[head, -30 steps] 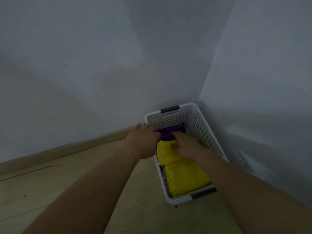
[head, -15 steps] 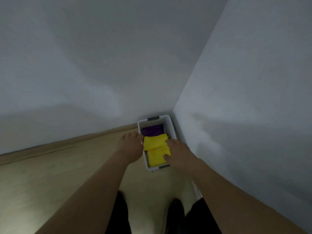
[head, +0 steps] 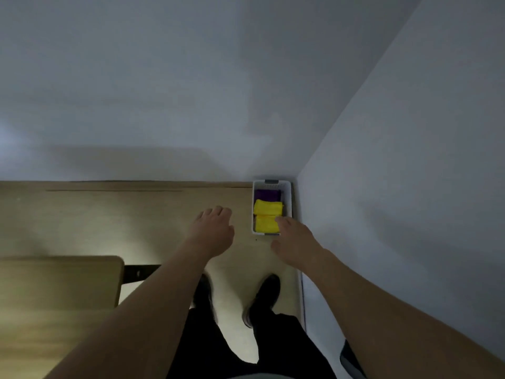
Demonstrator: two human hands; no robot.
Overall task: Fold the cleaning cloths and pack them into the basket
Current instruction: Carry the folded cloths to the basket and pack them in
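Observation:
A white perforated basket (head: 287, 203) stands on the floor in the corner where two walls meet. Inside lie two folded yellow cloths (head: 267, 209) and, at the far end, a folded purple cloth (head: 267, 194). My left hand (head: 214, 231) hovers well left of the basket, fingers relaxed and holding nothing. My right hand (head: 293, 240) is raised in front of the basket's near right corner, fingers loose and empty, overlapping the nearer yellow cloth in the view. Both hands are high above the floor.
A light wooden table top (head: 57, 283) fills the lower left. My legs and dark shoes (head: 266, 294) stand on the wood floor (head: 109, 220) below the hands. White walls (head: 396, 187) close off the back and right.
I have risen and stepped back from the basket; it now looks much smaller. Both hands left the cloths and basket and lifted away empty. The table edge came into view.

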